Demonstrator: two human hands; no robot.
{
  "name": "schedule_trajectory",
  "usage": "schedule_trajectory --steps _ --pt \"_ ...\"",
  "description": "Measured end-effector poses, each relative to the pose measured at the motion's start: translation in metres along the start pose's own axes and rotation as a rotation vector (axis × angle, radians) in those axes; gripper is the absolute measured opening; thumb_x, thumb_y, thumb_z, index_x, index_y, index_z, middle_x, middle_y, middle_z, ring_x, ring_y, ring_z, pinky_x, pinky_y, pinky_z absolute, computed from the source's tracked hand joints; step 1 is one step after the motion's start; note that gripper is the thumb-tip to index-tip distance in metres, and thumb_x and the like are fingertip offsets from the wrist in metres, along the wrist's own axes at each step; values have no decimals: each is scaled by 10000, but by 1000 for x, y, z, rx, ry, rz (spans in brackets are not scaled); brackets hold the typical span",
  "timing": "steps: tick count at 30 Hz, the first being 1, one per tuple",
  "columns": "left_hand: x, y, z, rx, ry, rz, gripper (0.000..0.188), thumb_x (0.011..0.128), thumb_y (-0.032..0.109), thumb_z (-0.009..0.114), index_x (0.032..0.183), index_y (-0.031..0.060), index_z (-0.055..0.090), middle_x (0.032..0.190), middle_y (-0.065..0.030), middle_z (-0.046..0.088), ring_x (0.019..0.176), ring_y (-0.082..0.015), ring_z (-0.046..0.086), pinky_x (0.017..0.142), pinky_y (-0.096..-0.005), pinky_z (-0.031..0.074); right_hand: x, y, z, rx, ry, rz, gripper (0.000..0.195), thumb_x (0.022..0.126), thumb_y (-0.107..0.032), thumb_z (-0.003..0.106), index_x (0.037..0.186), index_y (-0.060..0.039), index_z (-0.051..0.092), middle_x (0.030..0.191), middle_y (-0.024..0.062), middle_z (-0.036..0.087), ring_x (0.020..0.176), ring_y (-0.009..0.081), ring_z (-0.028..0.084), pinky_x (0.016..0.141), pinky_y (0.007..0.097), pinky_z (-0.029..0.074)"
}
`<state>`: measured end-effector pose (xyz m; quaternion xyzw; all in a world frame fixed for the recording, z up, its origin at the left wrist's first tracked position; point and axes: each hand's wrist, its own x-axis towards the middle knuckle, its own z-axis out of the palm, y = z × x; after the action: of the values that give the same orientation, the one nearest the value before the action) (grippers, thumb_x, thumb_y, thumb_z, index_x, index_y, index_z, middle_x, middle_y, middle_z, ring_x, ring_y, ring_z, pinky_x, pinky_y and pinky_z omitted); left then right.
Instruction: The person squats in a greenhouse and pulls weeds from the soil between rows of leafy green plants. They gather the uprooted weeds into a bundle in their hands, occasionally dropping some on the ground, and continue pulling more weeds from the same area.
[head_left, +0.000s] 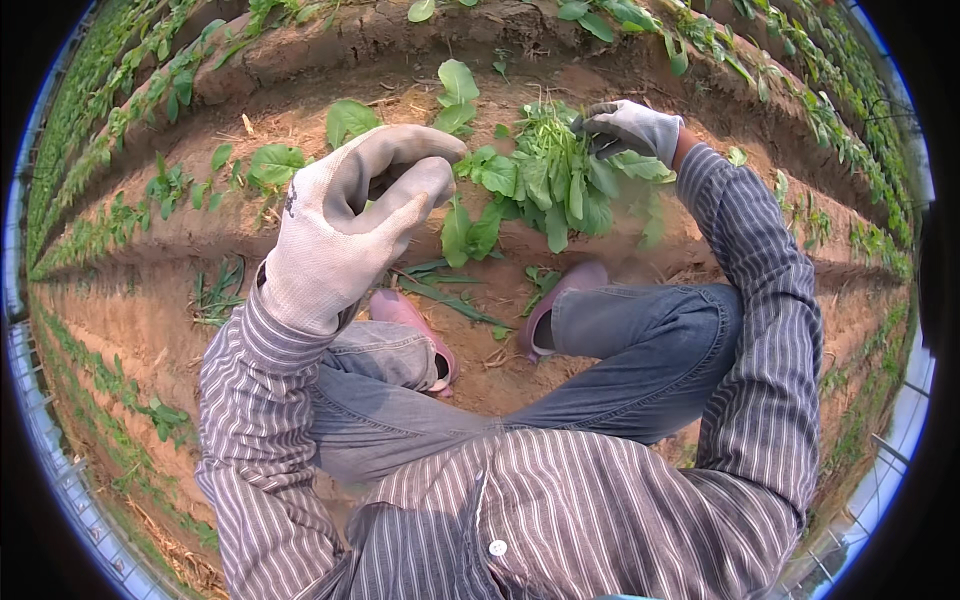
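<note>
My left hand (360, 210), in a pale knit glove with grey-coated fingers, is raised over the near side of the soil bed. Its thumb and fingers curl towards each other, tips close together; whether something thin is between them is hidden. Just past those tips are broad green leaves (499, 174). A heap of leafy greens (559, 169) lies on the bed, pale stems towards the far side and leaves towards me. At the heap's right edge is my right hand (634, 131), also gloved, fingers bent against the stems. Its grip cannot be made out.
Leafy seedlings (275, 163) grow along the bed on the left, and another plant (456, 94) stands behind. My pink shoes (409, 319) rest in the furrow beside long green blades (450, 300). A further planted ridge (360, 45) runs across the back.
</note>
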<state>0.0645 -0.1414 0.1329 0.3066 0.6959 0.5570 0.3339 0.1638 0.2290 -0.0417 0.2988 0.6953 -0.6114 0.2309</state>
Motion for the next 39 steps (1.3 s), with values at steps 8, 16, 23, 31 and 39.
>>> schedule_trajectory --steps 8,16,23,31,39 --pt "12 -21 -3 7 -48 -60 236 966 152 604 1143 2 644 970 -22 661 874 -91 615 801 -240 496 -21 -26 -15 -67 -21 -80 270 962 -238 575 1127 -39 656 931 27 671 704 100 641 671 273 575" --pt "16 -32 0 -34 -96 -151 223 968 177 611 1126 25 652 957 -19 665 855 -79 615 760 -237 502 -47 -57 -16 -30 -101 -236 232 950 -218 613 1027 -10 677 804 6 649 624 75 602 585 238 518" --pt "32 -51 12 -185 -37 -53 408 905 195 707 1236 -1 569 1060 -42 626 833 -67 586 756 -230 510 -76 -109 48 92 -312 -495 320 943 -282 647 1084 4 670 780 5 611 644 90 593 627 249 489" --pt "26 -48 16 -318 -178 -247 455 912 113 670 1309 -43 514 1150 -69 644 1002 -100 612 884 -259 507 -111 -135 110 154 -110 -506 301 949 -235 639 1152 -12 649 895 26 664 701 85 615 676 249 522" --pt "21 -31 -10 -190 -26 -128 457 899 117 696 1301 -31 536 1113 -44 662 930 -74 620 777 -219 513 -167 -119 143 -844 235 -887 501 869 -279 717 1287 -45 571 1223 124 611 1097 214 599 942 341 492"
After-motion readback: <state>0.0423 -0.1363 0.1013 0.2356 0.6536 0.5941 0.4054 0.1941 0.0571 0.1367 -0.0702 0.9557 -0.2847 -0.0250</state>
